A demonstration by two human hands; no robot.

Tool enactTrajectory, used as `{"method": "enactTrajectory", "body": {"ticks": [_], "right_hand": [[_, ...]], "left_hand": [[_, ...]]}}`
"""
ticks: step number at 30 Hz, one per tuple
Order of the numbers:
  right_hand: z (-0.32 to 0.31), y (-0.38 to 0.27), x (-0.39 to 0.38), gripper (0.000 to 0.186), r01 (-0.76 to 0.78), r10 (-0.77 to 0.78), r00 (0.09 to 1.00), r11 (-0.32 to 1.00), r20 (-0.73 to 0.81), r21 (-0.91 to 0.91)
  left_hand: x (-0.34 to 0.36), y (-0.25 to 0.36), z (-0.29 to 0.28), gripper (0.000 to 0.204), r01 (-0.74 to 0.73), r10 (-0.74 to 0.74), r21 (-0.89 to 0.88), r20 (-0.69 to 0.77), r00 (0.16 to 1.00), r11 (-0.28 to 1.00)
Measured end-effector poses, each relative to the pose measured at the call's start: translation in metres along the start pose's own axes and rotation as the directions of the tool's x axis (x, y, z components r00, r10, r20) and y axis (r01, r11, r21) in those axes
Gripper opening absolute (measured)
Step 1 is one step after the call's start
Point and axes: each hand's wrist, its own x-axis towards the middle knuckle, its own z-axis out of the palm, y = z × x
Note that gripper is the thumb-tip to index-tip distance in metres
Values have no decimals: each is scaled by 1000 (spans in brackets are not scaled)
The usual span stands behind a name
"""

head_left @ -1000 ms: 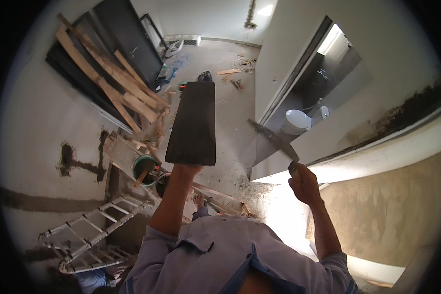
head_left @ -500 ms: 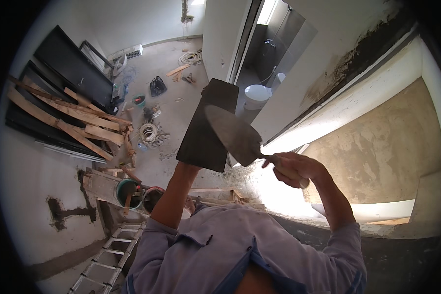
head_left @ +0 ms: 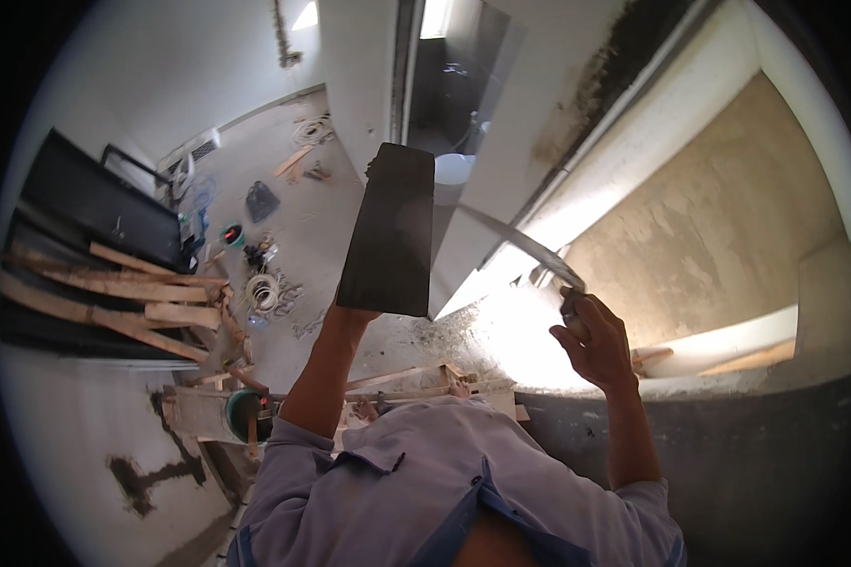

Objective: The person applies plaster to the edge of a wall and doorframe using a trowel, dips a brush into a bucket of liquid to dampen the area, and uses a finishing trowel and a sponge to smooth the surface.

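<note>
My left hand (head_left: 357, 314) is closed beneath the near end of a long dark rectangular plastering float (head_left: 390, 231), with its flat face turned up. Most of those fingers are hidden under the board. A rough dark lump clings to the float's far left edge. To the right, my right hand (head_left: 598, 345) is wrapped round the handle of a trowel (head_left: 529, 248). The trowel's grey blade is seen nearly edge-on, slightly blurred, pointing up and left. A gap separates it from the float.
Planks (head_left: 123, 288) lean across dark panels (head_left: 95, 203) at the left. Coiled hose (head_left: 263, 295), a black bag (head_left: 262, 202) and a bucket (head_left: 243, 416) stand below. A white bucket (head_left: 452, 170) is in the doorway. A partly plastered wall (head_left: 719, 217) rises at the right.
The trowel has left its place over the float, moving right and turning edge-on. My right hand has swung right with it. The whole view has shifted, with the room's things farther left.
</note>
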Motion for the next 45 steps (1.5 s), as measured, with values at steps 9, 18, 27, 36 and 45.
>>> {"method": "enactTrajectory", "body": {"ticks": [9, 18, 27, 36, 45], "right_hand": [[-20, 13, -11, 41, 49, -52, 999, 986, -10, -162], [-11, 24, 3, 32, 16, -58, 990, 955, -131, -298], [-41, 33, 61, 48, -149, -51, 916, 878, -399, -455], [-127, 6, 151, 41, -284, 122, 923, 856, -366, -431], [-193, -38, 213, 24, -516, 515, 844, 856, -148, 36]], "left_hand": [[21, -52, 21, 36, 160, -173, -383, 0, 985, 910], [21, -82, 22, 37, 253, -237, -408, 90, 967, 877], [-13, -113, 19, 39, 344, -302, -363, 169, 938, 866], [-97, -132, -60, 40, 429, -402, -339, 150, 903, 837], [-141, -145, -114, 41, 414, -422, -339, 54, 905, 845]]}}
